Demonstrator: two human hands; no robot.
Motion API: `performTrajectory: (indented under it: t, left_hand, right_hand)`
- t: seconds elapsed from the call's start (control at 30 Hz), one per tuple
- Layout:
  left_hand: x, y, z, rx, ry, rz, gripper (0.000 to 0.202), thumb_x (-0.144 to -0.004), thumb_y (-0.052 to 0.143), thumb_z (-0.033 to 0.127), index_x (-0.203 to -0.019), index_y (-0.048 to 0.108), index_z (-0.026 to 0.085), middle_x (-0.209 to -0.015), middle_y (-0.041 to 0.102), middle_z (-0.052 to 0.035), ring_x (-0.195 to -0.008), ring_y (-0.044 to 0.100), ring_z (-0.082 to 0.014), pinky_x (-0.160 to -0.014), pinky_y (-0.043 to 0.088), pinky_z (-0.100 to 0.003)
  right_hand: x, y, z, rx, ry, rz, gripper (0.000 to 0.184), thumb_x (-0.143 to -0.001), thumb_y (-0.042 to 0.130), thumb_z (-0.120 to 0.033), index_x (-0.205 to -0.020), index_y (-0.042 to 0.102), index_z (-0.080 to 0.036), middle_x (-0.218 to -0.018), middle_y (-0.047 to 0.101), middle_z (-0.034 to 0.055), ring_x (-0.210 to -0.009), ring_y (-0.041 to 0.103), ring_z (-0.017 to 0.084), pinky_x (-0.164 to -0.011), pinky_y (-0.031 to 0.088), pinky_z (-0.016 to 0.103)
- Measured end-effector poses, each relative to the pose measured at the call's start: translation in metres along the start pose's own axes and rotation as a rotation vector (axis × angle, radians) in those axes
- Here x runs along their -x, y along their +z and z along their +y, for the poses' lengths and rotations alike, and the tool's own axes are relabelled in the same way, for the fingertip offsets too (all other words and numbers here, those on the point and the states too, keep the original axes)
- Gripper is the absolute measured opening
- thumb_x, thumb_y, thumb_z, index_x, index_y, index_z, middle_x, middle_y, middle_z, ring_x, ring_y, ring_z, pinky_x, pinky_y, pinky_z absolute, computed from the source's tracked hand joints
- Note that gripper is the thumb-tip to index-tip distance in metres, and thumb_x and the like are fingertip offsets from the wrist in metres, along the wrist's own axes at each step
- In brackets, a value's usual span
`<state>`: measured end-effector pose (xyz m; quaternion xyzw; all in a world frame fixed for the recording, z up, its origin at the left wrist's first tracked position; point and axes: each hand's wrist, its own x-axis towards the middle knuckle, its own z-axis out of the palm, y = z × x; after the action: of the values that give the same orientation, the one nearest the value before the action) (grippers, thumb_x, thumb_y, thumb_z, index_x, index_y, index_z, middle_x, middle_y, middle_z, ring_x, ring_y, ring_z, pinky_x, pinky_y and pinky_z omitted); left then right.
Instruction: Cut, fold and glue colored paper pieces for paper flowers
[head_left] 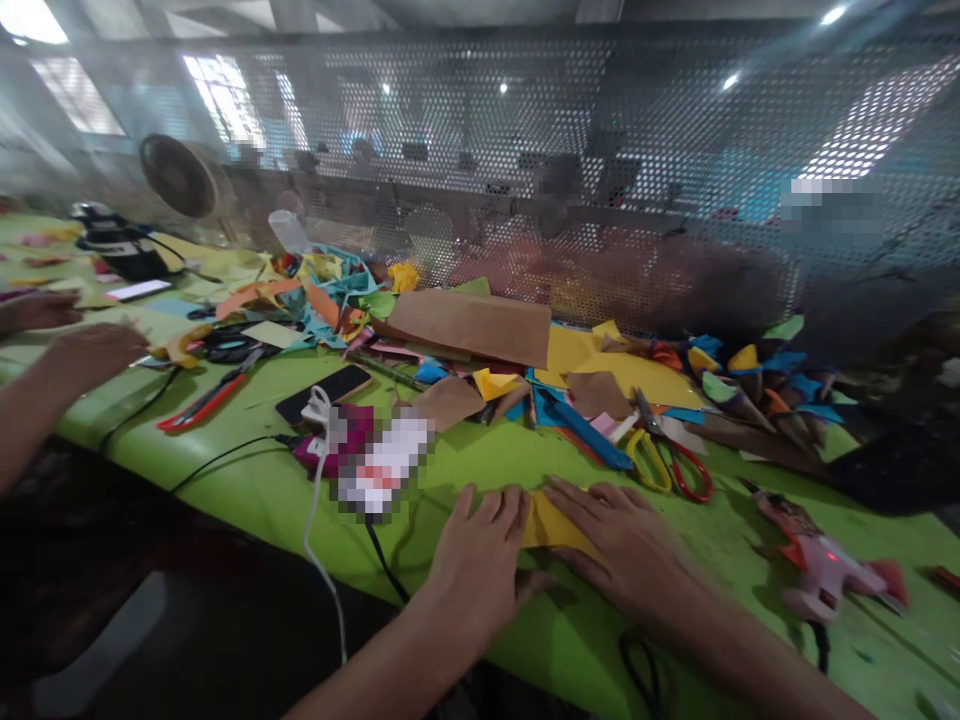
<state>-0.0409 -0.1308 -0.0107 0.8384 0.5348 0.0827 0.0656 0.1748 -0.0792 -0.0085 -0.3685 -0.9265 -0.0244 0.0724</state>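
Note:
A piece of yellow paper (pixel 551 524) lies on the green table near its front edge, between my two hands. My left hand (pixel 480 560) rests flat at the paper's left side, fingers stretched forward and thumb out to the right. Over the right part of the paper, my right hand (pixel 626 540) lies with its fingers extended, pressing on it. Parts of the paper are hidden under the fingers. Just beyond my right hand are scissors (pixel 669 462) with one yellow and one red handle loop. A blue-handled tool (pixel 589 430) lies beside them.
A pink glue gun (pixel 825 570) with a red light lies at right. Left are a phone (pixel 322 392), a white cable (pixel 319 530) and red-handled pliers (pixel 210 395). Brown paper (pixel 472 325) and coloured scraps line the mesh. Another person's hand (pixel 90 355) is at far left.

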Motion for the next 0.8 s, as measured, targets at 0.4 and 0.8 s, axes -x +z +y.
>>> performTrajectory:
  t: [0.4,0.8]
  left_hand:
    - [0.006,0.001,-0.004,0.009,0.008,0.008,0.066,-0.096,0.036,0.059,-0.146,0.040,0.016,-0.151,0.044,-0.0101,-0.134,0.044,-0.0290,-0.113,0.025,-0.059]
    - [0.008,-0.010,-0.008,0.124,0.024,0.131,0.052,-0.098,0.038,0.052,-0.142,0.044,0.025,-0.151,0.044,-0.0064,-0.139,0.039,-0.0270,-0.117,0.017,-0.059]
  right_hand:
    - [0.020,-0.009,0.025,0.046,0.156,0.059,0.042,-0.097,0.046,-0.045,-0.125,0.063,-0.020,-0.128,0.067,0.0106,-0.113,0.062,0.032,-0.092,0.048,0.051]
    - [-0.023,-0.024,0.028,-0.324,0.117,-0.107,0.023,-0.083,0.061,-0.026,-0.105,0.064,-0.020,-0.107,0.066,0.0090,-0.103,0.059,0.026,-0.088,0.047,0.041]
